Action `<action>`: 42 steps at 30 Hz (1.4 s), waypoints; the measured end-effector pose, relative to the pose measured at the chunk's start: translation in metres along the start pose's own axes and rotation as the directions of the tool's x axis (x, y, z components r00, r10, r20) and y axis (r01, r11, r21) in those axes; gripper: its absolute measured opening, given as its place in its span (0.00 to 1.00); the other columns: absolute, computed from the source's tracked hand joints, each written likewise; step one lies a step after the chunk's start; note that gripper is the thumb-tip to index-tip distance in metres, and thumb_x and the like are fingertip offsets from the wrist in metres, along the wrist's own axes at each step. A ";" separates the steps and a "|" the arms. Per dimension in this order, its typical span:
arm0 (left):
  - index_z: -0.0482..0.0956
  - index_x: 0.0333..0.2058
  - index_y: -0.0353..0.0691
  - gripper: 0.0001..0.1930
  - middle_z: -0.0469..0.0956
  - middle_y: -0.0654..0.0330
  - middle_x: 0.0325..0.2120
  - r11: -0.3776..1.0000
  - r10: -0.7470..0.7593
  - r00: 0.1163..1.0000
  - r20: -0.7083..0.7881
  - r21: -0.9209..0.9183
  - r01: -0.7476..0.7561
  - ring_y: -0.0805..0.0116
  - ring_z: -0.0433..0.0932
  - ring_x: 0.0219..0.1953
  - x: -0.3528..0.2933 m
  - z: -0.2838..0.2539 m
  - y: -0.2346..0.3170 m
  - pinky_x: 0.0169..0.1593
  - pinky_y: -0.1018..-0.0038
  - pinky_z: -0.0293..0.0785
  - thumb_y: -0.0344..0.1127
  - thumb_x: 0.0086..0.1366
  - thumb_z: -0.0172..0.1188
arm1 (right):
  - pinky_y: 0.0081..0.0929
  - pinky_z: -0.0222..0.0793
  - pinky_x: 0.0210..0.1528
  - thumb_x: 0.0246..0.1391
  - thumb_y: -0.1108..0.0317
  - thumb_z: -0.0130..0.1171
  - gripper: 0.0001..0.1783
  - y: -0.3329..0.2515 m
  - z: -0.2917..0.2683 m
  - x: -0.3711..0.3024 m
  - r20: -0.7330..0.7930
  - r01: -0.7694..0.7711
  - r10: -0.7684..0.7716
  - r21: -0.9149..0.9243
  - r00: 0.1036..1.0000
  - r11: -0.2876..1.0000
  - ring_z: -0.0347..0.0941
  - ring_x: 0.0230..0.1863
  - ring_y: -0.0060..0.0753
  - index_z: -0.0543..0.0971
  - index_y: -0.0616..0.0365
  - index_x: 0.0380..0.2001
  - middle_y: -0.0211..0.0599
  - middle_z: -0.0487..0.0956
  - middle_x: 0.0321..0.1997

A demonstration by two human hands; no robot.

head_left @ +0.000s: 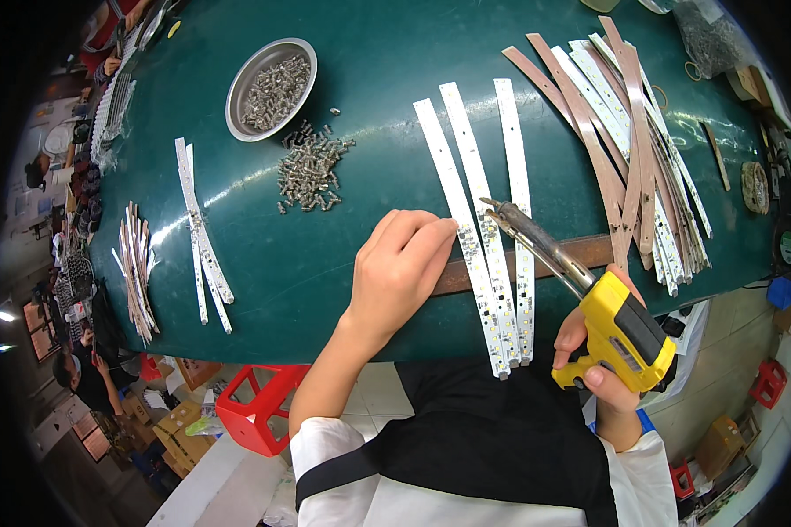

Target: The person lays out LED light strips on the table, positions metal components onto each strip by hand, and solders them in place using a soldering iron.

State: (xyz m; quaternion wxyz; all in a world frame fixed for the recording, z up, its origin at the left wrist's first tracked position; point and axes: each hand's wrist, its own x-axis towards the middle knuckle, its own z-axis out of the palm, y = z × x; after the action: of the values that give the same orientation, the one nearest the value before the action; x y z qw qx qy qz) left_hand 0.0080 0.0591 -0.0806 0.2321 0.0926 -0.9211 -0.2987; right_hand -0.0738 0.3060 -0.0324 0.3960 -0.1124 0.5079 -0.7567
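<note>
We look down on a green-topped table (281,290), its far edge cut off by the view. Below its near edge, a red plastic stool (259,408) is partly hidden. At the right, a loose pile of white and brown circuit-board strips (645,176) overlaps so much that we cannot count it. In front of us lie three white LED strips (470,154), fanned side by side, their near ends just past the table edge. They cross a flat brown bar (576,255), which they partly cover. Our right hand (613,391) is wrapped around a yellow-and-black soldering gun (628,334); its body hides some of those fingers. The tip (490,204) is over the middle strip; whether it touches, we cannot tell. A steel bowl (239,88) holds small metal parts, more of which form a heap (309,171) beside it. Our left hand (400,268) is curled, fingertips drawn together at the leftmost strip; the thumb is mostly hidden, and we cannot make out whether anything is pinched there.
</note>
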 end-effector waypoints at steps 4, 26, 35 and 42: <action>0.81 0.31 0.36 0.09 0.79 0.57 0.28 0.999 -0.001 1.000 -0.019 -0.032 0.001 0.62 0.78 0.30 0.000 0.001 0.000 0.33 0.72 0.75 0.20 0.49 0.66 | 0.28 0.74 0.36 0.44 0.70 0.62 0.51 0.000 0.000 0.000 0.008 0.004 -0.004 0.005 1.000 1.000 0.75 0.35 0.34 0.48 0.58 0.69 0.47 0.76 0.36; 0.81 0.33 0.37 0.11 0.77 0.61 0.26 0.977 0.127 0.989 0.079 0.165 -0.138 0.65 0.75 0.26 0.004 -0.005 0.003 0.29 0.73 0.73 0.22 0.49 0.66 | 0.25 0.75 0.34 0.42 0.70 0.64 0.51 0.000 0.000 -0.002 -0.017 -0.033 0.034 0.015 0.999 0.999 0.75 0.32 0.32 0.49 0.58 0.69 0.46 0.76 0.36; 0.80 0.35 0.37 0.11 0.77 0.60 0.29 0.967 0.161 0.969 0.185 0.168 -0.192 0.65 0.76 0.28 0.009 -0.009 0.001 0.29 0.74 0.73 0.23 0.50 0.64 | 0.23 0.75 0.34 0.42 0.70 0.66 0.51 -0.006 0.002 -0.002 -0.046 -0.094 0.095 0.007 0.994 0.996 0.76 0.34 0.30 0.51 0.61 0.68 0.43 0.76 0.35; 0.80 0.37 0.36 0.12 0.78 0.58 0.33 0.991 -0.111 0.992 0.053 -0.073 0.115 0.68 0.77 0.29 -0.002 -0.006 -0.001 0.33 0.76 0.75 0.22 0.52 0.65 | 0.20 0.72 0.34 0.42 0.71 0.65 0.46 -0.012 0.000 0.000 -0.024 -0.131 0.129 -0.188 0.991 0.973 0.76 0.31 0.24 0.58 0.67 0.65 0.39 0.79 0.32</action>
State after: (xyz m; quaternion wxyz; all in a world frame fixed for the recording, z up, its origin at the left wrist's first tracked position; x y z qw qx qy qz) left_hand 0.0130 0.0557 -0.0782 0.1954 0.1283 -0.9078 -0.3483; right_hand -0.0792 0.3080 -0.0218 0.4293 -0.1118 0.5859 -0.6782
